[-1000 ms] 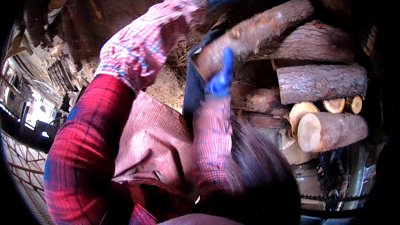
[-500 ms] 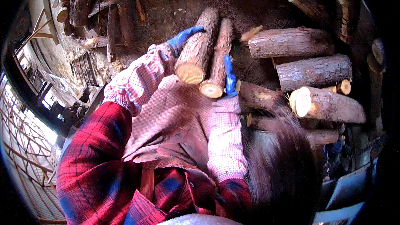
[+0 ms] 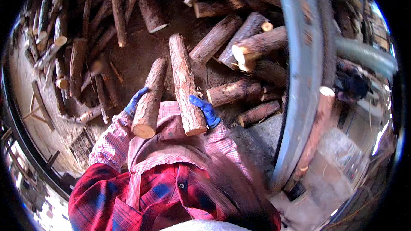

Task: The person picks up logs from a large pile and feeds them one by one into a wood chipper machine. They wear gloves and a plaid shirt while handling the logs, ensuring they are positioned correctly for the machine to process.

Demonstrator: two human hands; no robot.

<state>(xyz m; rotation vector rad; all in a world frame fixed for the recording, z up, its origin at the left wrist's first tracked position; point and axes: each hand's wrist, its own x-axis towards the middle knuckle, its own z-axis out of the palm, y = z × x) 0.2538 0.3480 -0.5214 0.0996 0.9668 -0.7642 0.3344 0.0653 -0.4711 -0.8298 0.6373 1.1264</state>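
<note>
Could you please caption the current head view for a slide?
A blue-gloved left hand holds one log, the right hand a second log, with more logs lying beyond.

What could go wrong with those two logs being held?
The left log could slip: the left hand shows only along its outer side. The right log might tip: the right hand holds it nearer one end. Either log might strike the blue metal beam on the right if swung that way.

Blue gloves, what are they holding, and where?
Left hand holds the left log by its outer side, about midway; right hand, the right log by its outer side, nearer the body.
</note>
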